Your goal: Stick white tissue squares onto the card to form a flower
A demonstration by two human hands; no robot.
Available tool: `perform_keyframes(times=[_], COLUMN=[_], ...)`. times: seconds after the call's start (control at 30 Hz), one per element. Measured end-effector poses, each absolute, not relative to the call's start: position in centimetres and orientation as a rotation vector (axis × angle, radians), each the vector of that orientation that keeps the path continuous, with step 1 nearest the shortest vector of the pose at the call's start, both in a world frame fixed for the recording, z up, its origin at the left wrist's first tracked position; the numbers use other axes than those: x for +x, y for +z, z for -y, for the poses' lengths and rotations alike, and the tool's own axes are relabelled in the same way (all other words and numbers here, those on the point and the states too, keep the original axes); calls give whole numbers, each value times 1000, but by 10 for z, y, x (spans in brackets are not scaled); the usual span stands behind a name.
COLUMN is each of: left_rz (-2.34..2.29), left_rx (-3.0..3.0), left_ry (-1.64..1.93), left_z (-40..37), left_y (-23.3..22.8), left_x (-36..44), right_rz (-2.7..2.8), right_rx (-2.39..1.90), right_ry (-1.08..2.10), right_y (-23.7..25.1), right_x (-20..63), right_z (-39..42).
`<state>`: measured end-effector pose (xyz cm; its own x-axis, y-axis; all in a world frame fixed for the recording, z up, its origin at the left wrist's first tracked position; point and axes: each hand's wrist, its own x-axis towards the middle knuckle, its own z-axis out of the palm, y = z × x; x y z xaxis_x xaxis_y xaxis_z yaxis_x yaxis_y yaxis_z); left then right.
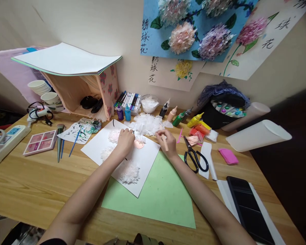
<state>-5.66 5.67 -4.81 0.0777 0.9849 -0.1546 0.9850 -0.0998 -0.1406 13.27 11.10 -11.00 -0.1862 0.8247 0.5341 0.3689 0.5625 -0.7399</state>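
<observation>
A white sheet lies tilted on the table, bearing several fluffy pale pink and white paper flowers. My left hand is closed over the upper part of this sheet, its fingertips pointing down and hidden from me. Right beside it is a flat peach-coloured round patch, partly ringed by white paper bits. My right hand is closed at the sheet's right corner with a pale, stick-like piece in it. Just beyond that hand spreads a heap of white tissue-paper pieces.
Green paper lies under the sheet. Black-handled scissors are right of my right hand, with paint bottles behind. Brushes and a palette lie left. A phone is front right; a glass bowl stands behind.
</observation>
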Motion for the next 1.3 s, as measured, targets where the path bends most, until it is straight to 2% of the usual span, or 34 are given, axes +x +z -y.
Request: perform_keyframes(times=[0.17,0.37,0.53,0.67,0.8,0.93,1.17,1.3], left_rz=[-2091,-2094,-2104,-2117,-2092,-1808,-1739,-1848], left_rx=[2299,2281,2286,2273,2176,1909,1677,1677], left_ry=[-340,-341,-312,-255,93,355,345,324], left_z=[-56,-56,-55,-51,-47,-47,-52,-51], left_y=[-44,-45,-48,-40,-25,-28,-49,-49], left_x=[-56,-56,-59,-65,-64,-55,-48,-43], right_rz=[2046,1856,1458,1448,1478,1520,1722,1763], right_rx=[-886,-949,-985,-953,-884,-777,-786,-862], right_ry=[490,499,821,930,1114,1366,1363,1216], right_y=[-122,-118,-116,-113,-111,-113,-114,-113], right_x=[119,129,138,140,135,127,124,123], right_z=[-122,-118,-111,-102,-90,-83,-79,-80])
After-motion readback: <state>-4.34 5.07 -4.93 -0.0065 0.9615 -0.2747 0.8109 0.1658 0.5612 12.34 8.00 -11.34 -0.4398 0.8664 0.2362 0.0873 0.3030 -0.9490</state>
